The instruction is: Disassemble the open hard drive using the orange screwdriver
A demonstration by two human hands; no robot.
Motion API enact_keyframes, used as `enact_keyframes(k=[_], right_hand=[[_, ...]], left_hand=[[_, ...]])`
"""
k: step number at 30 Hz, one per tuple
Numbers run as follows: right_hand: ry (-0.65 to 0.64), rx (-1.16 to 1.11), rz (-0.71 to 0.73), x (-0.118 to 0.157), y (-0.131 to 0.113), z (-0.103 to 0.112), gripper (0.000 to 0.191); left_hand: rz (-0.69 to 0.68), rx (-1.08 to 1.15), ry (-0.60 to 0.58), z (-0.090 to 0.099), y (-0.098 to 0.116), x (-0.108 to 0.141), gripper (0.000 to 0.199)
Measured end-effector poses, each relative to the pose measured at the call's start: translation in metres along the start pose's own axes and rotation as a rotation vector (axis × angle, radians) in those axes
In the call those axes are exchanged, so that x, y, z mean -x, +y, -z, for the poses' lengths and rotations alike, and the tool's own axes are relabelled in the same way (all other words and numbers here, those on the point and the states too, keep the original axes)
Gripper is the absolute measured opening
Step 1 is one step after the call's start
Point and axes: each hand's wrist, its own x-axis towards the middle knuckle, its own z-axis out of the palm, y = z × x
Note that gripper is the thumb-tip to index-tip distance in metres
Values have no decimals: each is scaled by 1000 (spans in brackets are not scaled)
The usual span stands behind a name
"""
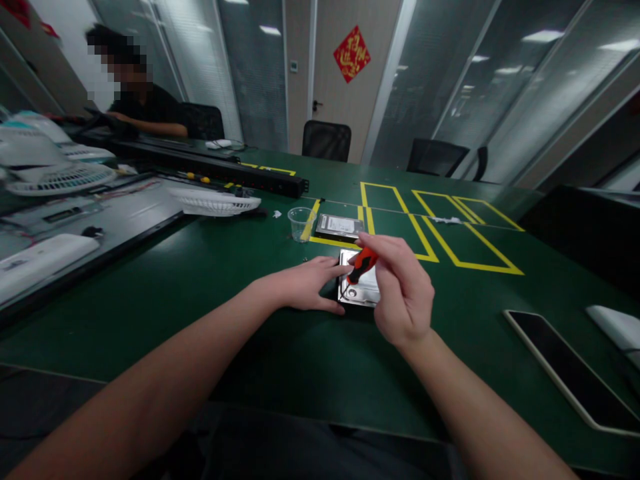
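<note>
A silver hard drive lies on the green table in front of me. My left hand grips its left side, with the thumb low at the near corner and the fingers reaching over the upper edge. In my right hand is a screwdriver with an orange and black handle, tilted so that its shaft points down at the drive's near left corner. The hand covers the drive's right part. Just beyond lies a second hard drive with a white label, beside a clear plastic cup.
A phone lies at the right, near a white device. Yellow tape marks rectangles on the table. On the left are a grey panel, white fan-like housings and a long black bar. A person sits at far left.
</note>
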Motion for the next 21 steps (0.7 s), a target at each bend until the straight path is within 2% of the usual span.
enact_keyframes(k=[4,12,21], right_hand=[[4,28,12,0,0,-1,47],[50,54,51,-1,2,-6,31],[48,24,31,2,6,-8,30]], left_hand=[[-32,5,10,-1,-2,0,96],[-54,-10,15,2,0,1,106],[-53,-20,10,3,4,0,114]])
